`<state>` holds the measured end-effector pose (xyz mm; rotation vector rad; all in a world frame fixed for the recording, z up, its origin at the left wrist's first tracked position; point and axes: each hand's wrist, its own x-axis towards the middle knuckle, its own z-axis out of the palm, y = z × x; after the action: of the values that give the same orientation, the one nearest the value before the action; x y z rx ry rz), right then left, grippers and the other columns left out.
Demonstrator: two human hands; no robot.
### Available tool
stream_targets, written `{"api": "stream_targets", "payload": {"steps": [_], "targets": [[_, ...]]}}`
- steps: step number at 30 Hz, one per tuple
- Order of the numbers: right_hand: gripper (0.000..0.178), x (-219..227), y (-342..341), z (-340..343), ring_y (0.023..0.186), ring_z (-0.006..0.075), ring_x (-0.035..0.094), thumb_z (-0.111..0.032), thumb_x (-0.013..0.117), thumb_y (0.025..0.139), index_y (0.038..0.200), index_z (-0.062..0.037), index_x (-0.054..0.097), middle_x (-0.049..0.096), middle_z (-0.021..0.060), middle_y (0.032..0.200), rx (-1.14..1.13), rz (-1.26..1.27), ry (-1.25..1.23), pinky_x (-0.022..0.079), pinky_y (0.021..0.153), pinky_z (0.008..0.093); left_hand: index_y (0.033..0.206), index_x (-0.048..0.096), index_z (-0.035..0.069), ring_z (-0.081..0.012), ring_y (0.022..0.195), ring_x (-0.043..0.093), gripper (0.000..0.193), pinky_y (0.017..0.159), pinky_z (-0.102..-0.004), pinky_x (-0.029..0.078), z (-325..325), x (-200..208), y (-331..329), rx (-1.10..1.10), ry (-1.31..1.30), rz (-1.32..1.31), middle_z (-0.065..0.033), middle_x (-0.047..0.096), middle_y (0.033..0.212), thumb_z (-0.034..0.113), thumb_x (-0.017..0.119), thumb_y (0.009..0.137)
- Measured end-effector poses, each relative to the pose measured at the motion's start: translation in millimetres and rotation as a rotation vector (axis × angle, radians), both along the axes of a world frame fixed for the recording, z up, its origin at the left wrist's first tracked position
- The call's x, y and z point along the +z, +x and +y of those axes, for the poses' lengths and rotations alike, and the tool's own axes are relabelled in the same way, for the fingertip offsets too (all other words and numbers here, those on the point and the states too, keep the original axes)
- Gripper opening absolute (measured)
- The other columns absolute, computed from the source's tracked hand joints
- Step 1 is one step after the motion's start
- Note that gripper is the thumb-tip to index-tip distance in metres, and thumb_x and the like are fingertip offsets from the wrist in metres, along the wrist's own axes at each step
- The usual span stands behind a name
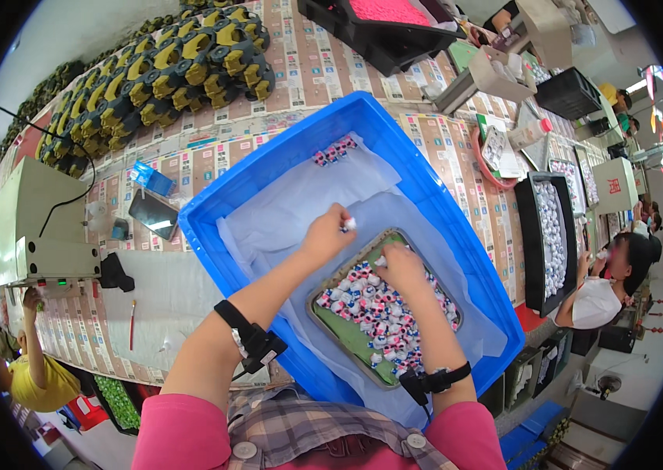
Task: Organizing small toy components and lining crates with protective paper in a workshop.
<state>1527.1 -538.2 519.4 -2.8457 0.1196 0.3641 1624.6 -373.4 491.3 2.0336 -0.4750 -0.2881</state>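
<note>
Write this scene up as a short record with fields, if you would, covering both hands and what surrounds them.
Left hand: pinching a small whitish piece
Right hand: fingers at the heap; grip unclear
Heap: small white, pink and blue pieces
Tray: green-bottomed, holding the heap
Blue bin: around the tray, lined with white sheeting
Bin's far end: small cluster of pieces

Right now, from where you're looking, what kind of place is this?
Probably a small factory workshop. A tray in a big blue bin holds lots of tiny white, pink and blue pieces, matching yellow-and-dark parts sit heaped on the table, and another person is by a black bin.
</note>
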Motion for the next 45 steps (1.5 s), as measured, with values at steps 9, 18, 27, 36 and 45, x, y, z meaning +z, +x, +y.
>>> {"api": "stream_targets", "payload": {"steps": [9,18,27,36,45], "targets": [[0.03,51,99,38,0.072,0.0273,0.061,-0.019,0.065,0.07,0.096,-0.0063,0.057,0.061,0.0143,0.078,-0.12,-0.265,0.536,0.046,0.065,0.0359,0.109,0.052,-0.001,-0.0152,0.063,0.058,0.035,0.051,-0.0266,0.049,49,-28,71,0.585,-0.402,0.584,-0.0102,0.058,0.084,0.008,0.057,0.076],[0.023,-47,177,98,0.08,0.033,0.058,-0.011,0.054,0.076,0.099,-0.0074,0.058,0.058,0.0162,0.091,-0.11,-0.514,0.226,0.046,0.068,0.0418,0.106,0.054,-0.003,-0.0157,0.073,0.057,0.028,0.06,-0.0256,0.047,27,-39,74,0.76,-0.694,0.6,-0.0106,0.057,0.09,0.005,0.053,0.079],[0.01,-55,173,94,0.08,0.0325,0.056,-0.012,0.05,0.079,0.085,-0.006,0.055,0.054,0.0137,0.089,-0.079,-0.536,0.166,0.046,0.067,0.0425,0.09,0.06,-0.002,-0.0238,0.074,0.056,0.025,0.069,-0.0323,0.044,-5,-75,84,1.056,-0.258,0.224,-0.0137,0.06,0.082,0.008,0.067,0.068],[0.012,22,87,-19,0.073,0.0327,0.059,-0.013,0.055,0.076,0.086,-0.0074,0.06,0.06,0.0128,0.078,-0.221,-0.378,0.375,0.047,0.064,0.0392,0.09,0.061,0.0,-0.0145,0.07,0.053,0.019,0.063,-0.0267,0.043,24,-92,90,1.0,-0.475,0.351,-0.0074,0.06,0.08,0.012,0.063,0.075],[0.02,-11,-1,-25,0.07,0.0314,0.06,-0.011,0.058,0.071,0.09,-0.007,0.058,0.061,0.0136,0.074,-0.199,-0.086,-0.214,0.048,0.062,0.0405,0.084,0.062,0.006,-0.0247,0.083,0.058,0.015,0.07,-0.0361,0.047,-50,0,-28,-0.463,0.331,-0.216,-0.01,0.061,0.083,0.016,0.058,0.073]]}}
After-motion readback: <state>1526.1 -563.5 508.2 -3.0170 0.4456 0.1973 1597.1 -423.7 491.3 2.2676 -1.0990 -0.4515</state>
